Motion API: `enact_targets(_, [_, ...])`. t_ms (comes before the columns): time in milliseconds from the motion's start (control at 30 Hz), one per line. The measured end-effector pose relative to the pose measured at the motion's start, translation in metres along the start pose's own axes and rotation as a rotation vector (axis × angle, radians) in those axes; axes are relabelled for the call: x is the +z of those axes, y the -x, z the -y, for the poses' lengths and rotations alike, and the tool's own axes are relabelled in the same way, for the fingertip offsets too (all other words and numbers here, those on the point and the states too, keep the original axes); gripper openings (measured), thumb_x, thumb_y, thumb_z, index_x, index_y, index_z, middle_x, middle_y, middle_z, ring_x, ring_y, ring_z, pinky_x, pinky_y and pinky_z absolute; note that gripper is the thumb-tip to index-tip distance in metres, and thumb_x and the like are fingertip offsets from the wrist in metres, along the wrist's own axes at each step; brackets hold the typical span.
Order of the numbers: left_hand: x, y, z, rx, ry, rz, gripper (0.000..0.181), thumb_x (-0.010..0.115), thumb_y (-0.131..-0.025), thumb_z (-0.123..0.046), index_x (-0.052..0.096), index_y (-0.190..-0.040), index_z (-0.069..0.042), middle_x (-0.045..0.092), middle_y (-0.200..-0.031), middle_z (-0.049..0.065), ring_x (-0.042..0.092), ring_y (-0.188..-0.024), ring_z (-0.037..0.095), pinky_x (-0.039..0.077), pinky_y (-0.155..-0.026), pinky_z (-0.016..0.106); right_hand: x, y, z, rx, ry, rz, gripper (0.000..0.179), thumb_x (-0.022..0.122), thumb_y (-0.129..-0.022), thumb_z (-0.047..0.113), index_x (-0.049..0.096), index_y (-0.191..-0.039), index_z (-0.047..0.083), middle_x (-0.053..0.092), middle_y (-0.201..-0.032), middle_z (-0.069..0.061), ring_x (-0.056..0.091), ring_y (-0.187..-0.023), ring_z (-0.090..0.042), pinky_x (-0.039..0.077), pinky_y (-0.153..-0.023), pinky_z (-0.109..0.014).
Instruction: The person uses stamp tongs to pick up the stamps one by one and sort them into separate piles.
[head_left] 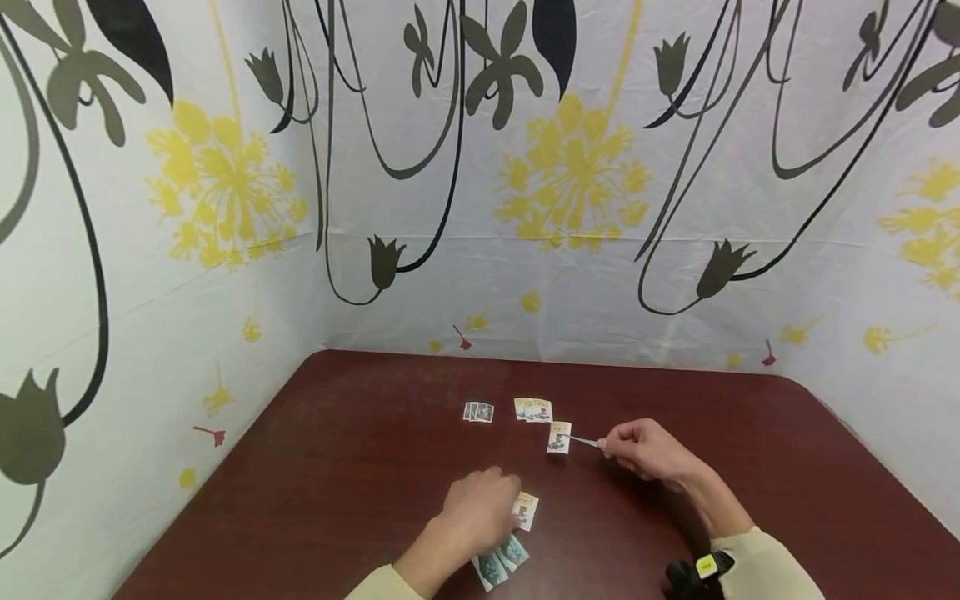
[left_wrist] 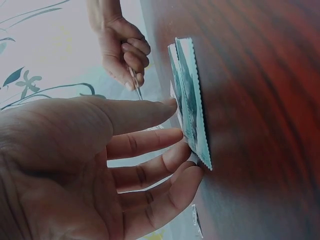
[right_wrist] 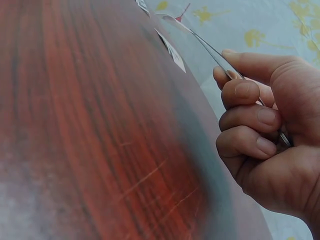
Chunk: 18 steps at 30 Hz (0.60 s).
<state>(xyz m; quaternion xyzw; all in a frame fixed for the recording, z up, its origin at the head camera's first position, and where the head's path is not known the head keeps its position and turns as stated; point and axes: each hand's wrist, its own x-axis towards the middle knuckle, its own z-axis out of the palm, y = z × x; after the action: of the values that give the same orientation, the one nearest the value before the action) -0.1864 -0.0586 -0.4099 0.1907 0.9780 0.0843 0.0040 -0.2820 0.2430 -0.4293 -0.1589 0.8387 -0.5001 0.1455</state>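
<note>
My right hand [head_left: 648, 450] grips a pair of metal tweezers [right_wrist: 210, 51], fingers curled round them. The tweezers' tips reach a yellow-and-white postage stamp [head_left: 558, 438] in the head view; whether they pinch it I cannot tell. My left hand [head_left: 480, 510] is low over the table, fingers bent loosely, thumb apart from them. Its fingertips are at teal stamps [left_wrist: 192, 95] with perforated edges; contact is unclear. In the head view these teal stamps [head_left: 491, 573] are partly hidden by that hand. Another yellowish stamp [head_left: 527, 512] shows just beyond its fingers.
Farther back on the dark red-brown table [head_left: 360, 467] lie an overlapping row of yellowish stamps [head_left: 534, 409] and, left of it, a row of small grey stamps [head_left: 478, 412]. Patterned white cloth [head_left: 480, 308] hangs behind the table and along its sides.
</note>
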Motion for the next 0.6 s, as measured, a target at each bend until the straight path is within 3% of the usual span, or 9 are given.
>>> enact_targets(600, [0.001,0.002,0.0,0.003,-0.013,-0.028,0.026,0.087,-0.084,-0.033,0.075,-0.102,-0.018,0.067,-0.09,0.0,0.065,-0.079,0.02,0.054,-0.064,0.038,-0.014,-0.016,0.003,0.018,0.024,-0.018,0.037,0.067,-0.104,0.024,0.066,-0.094,-0.011,0.044,-0.06,0.003,0.033,-0.048,-0.009,0.03,-0.046,-0.025])
